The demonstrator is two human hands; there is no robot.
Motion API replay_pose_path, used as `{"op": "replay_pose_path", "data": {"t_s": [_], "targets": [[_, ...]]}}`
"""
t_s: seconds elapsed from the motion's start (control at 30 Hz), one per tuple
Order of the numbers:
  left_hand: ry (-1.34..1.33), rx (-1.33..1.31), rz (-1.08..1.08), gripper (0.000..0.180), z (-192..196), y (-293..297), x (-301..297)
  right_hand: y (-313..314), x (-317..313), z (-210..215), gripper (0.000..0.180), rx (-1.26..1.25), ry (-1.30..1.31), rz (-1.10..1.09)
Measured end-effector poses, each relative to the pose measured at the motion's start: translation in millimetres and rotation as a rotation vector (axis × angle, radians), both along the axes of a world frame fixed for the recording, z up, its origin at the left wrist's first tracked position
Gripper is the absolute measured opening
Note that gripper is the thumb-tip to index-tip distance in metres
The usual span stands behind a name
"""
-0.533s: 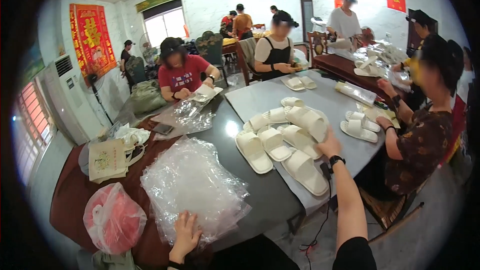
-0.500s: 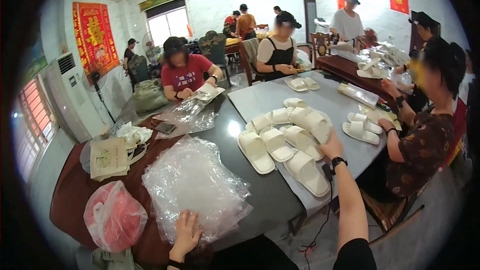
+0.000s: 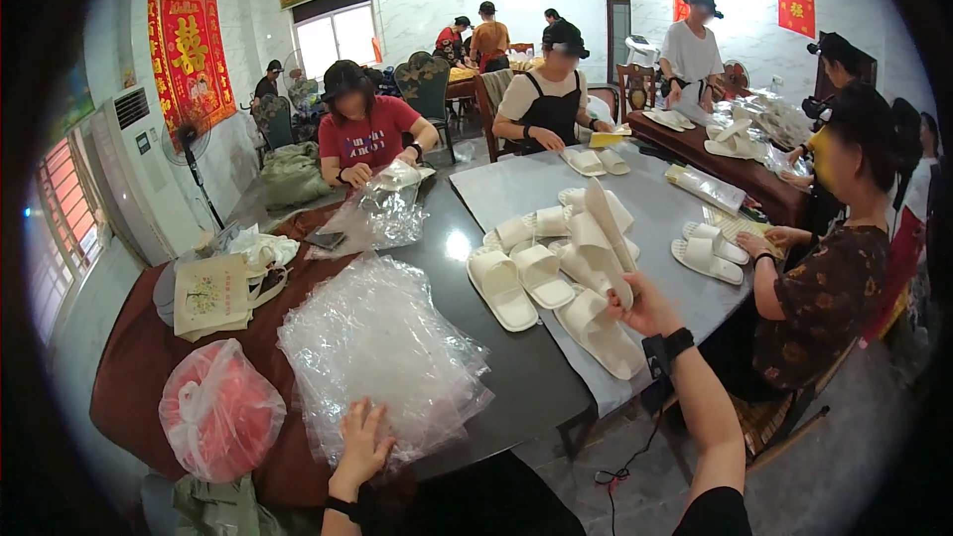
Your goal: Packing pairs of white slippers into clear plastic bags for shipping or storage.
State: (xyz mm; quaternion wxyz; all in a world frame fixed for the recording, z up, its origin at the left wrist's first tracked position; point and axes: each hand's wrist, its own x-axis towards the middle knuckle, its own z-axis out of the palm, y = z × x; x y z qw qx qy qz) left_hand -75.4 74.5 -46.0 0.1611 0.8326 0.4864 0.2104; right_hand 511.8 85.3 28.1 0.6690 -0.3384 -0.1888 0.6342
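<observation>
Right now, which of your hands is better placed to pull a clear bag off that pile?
Left. My left hand already rests on the near edge of the pile of clear plastic bags, while my right hand is off to the side, holding up a white slipper.

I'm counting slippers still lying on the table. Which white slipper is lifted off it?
The slipper in the right hand: it stands up on edge above the pile, while the others lie flat, soles down, on the table.
</observation>
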Motion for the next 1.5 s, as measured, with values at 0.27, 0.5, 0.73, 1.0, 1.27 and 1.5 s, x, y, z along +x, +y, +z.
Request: {"op": "replay_pose_path", "data": {"t_s": [0.27,0.5,0.73,1.0,1.27,1.5], "targets": [[0.012,-0.005,0.024,0.071,-3.3,4.1,1.1,-25.4,-77.0,-8.0,0.049,-0.041,-0.425,0.282],[0.002,0.021,0.014,0.071,-4.6,3.9,2.7,-21.4,-86.4,8.4,0.036,0.079,-1.532,0.127],[0.013,0.024,0.032,0.071,-6.9,1.6,2.8,-43.4,-106.2,29.2,0.044,0.205,-2.468,-0.164],[0.000,0.040,0.028,0.069,-4.6,2.5,6.6,-60.7,-92.9,-24.2,0.056,-0.085,-2.742,-0.253],[0.019,0.051,0.058,0.069,-8.1,1.8,8.6,-33.4,-85.9,-17.4,0.023,0.147,-2.331,-0.140],[0.026,0.056,0.061,0.069,-10.1,4.1,8.7,-8.0,-130.0,-23.9,0.019,-0.041,-2.413,0.059]]}}
